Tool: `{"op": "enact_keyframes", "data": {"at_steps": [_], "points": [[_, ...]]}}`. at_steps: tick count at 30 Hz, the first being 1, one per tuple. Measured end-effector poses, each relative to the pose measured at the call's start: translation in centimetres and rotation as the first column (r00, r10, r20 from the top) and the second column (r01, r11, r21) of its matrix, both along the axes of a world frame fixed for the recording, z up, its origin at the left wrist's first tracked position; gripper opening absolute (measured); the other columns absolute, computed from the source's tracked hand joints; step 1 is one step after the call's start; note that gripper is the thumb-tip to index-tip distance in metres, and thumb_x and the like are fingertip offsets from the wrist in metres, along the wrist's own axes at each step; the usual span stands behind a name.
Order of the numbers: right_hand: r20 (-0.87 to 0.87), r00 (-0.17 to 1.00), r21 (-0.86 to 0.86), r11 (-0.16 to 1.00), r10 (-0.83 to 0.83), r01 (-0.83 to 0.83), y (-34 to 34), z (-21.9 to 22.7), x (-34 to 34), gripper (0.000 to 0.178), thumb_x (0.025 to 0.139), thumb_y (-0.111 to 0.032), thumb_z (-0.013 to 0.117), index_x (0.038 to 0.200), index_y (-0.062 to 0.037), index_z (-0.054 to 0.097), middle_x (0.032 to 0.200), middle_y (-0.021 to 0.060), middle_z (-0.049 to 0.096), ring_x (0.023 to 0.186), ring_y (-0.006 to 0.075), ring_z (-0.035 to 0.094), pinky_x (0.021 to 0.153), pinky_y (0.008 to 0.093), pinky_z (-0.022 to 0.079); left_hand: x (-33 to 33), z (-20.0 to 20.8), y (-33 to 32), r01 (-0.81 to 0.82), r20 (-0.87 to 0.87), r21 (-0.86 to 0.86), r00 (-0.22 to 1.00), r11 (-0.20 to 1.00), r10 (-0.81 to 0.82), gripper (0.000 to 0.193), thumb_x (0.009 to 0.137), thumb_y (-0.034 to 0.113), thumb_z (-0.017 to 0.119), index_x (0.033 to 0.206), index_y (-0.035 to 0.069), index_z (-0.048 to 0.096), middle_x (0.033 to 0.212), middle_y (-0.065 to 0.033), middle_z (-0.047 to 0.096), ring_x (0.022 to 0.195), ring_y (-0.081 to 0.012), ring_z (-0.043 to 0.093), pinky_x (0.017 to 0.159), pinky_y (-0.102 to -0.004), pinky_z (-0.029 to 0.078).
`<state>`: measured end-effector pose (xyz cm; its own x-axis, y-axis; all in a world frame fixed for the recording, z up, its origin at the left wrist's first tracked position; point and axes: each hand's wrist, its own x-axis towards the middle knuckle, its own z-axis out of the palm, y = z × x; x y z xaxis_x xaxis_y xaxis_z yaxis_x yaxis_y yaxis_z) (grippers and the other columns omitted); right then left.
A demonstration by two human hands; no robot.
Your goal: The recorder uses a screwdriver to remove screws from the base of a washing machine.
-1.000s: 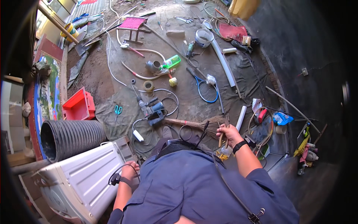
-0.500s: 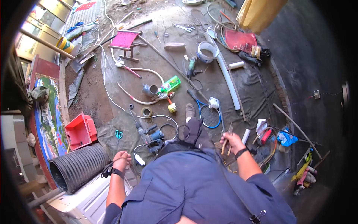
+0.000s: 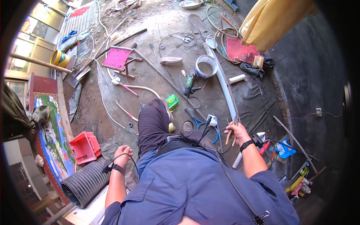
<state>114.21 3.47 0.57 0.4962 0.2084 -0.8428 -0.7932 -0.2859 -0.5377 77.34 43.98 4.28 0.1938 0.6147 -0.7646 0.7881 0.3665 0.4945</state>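
My right hand (image 3: 238, 134) is closed around a pair of pliers (image 3: 229, 138) with tan handles, jaws pointing away from me. Long pale pipes lie on the ground just beyond it. At the left, my left hand (image 3: 123, 154) has its fingers curled in. A thin black cord (image 3: 135, 163) runs by this fist; whether the fingers grip it is hidden. Close to that hand lie a ribbed black pipe (image 3: 85, 183) and a red plastic crate (image 3: 84, 147). My raised left leg (image 3: 153, 122) hides part of the floor in front of me.
A blue racket (image 3: 213, 133), a green angle grinder (image 3: 189, 83), a white bucket (image 3: 206, 66) and a pink folding stool (image 3: 118, 58) stand or lie ahead. A shovel (image 3: 78, 76) rests at the left. Hoses, a blue bag (image 3: 285, 148) and poles lie to the right.
My left leg has swung forward and covers the drill and the grey pipe fitting. The floor things have shifted in view. The fingers of my left hand have curled tighter; the pliers stay in my right.
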Motion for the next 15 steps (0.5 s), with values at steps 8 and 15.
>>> {"op": "enact_keyframes", "data": {"at_steps": [8,15], "points": [[-0.1,0.992,-0.01,0.997,-0.079,0.078,3.8,-5.3,-1.6,0.006,0.08,-0.015,0.058,0.084,-0.0114,0.055,0.071,0.0017,0.058,0.065,0.0179,0.064,0.049,0.0301,0.042,16.1,-5.9,15.3,0.277,0.036,0.144,0.958,0.95,-0.285,0.026,0.085,0.015,0.053,0.105,-0.002,0.057,0.081,-0.0071,0.064,0.067,-0.011,0.06,0.055,-0.0234,0.048],[-0.089,0.908,-0.499,0.77,0.41,-0.397,11.6,-5.7,-9.4,0.024,0.081,-0.026,0.055,0.079,-0.003,0.062,0.075,0.0161,0.06,0.075,0.027,0.059,0.067,0.0419,0.044,36.7,-17.1,31.5,0.722,-0.087,0.182,0.688,0.667,-0.721,0.03,0.08,0.025,0.054,0.103,0.007,0.062,0.087,-0.0144,0.067,0.084,-0.0268,0.064,0.075,-0.0355,0.049]]}}
